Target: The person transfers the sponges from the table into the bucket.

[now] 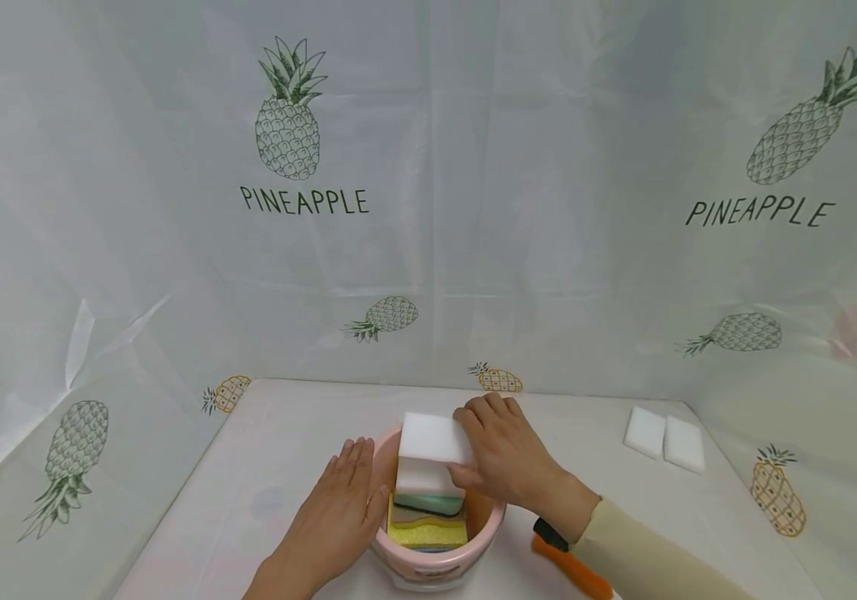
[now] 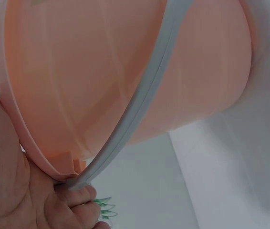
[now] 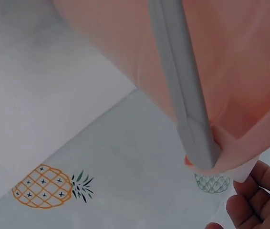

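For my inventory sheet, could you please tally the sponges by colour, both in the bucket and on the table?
White sponges: 4, two stacked in the pink bucket under the right hand, two on the table
Green sponge: 1
Yellow sponge: 1
Total: 6

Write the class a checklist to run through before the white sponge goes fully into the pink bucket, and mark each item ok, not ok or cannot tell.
1. The right hand has a firm hold on the white sponge: ok, fingers curl over its top and side.
2. The left hand steadies the pink bucket: ok, its open palm lies against the rim.
3. The bucket stands flat on the table: ok in the head view.
4. Room is left inside the bucket: not ok, the green sponge and yellow sponge already reach the rim.
5. The grey handle is out of the way: ok, it hangs down outside.
6. The two spare white sponges are within reach: cannot tell.
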`<act>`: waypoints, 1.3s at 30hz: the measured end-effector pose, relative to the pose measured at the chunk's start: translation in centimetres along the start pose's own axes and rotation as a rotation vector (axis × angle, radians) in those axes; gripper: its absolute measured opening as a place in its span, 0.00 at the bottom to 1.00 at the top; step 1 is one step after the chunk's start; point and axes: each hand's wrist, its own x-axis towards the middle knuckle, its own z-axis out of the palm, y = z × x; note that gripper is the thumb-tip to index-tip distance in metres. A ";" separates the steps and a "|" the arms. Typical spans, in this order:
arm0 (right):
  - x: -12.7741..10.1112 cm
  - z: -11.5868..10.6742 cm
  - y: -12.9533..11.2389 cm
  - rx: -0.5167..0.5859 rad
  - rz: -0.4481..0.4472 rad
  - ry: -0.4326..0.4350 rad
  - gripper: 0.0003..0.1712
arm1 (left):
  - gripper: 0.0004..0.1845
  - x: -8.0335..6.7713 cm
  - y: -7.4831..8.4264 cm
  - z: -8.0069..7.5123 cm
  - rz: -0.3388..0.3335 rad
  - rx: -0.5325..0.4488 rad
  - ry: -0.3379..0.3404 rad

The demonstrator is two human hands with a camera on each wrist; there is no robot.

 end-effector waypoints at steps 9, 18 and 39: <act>-0.1 0.2 -0.5 -0.004 -0.033 -0.090 0.33 | 0.35 0.0 0.0 0.0 -0.009 -0.003 0.002; 0.0 0.4 -0.6 -0.014 -0.062 -0.149 0.34 | 0.35 0.0 0.0 -0.1 -0.006 -0.013 -0.007; -0.3 0.4 -0.8 -0.058 -0.065 -0.166 0.32 | 0.35 0.0 0.1 -0.2 -0.003 -0.022 0.006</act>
